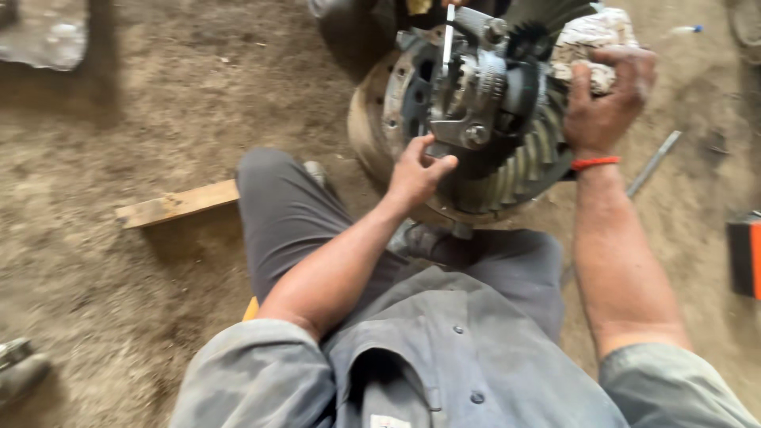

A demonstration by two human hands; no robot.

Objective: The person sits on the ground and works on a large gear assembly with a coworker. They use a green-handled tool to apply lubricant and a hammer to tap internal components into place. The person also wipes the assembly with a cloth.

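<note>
A heavy metal differential gear assembly point(476, 119) with a toothed ring gear point(527, 170) stands on the dirt floor in front of my knees. My left hand point(416, 170) rests its fingers against the lower left of the assembly's bearing cap, holding nothing that I can make out. My right hand point(606, 99), with an orange band at the wrist, presses a dirty white rag point(590, 43) onto the top right of the gear. A thin white strip point(449, 36) sticks up from the top of the assembly.
A wooden plank point(174, 204) lies on the floor left of my leg. A metal rod point(654, 162) lies to the right of the gear, and an orange and black box point(745, 254) sits at the right edge. A shoe point(20, 372) shows at bottom left.
</note>
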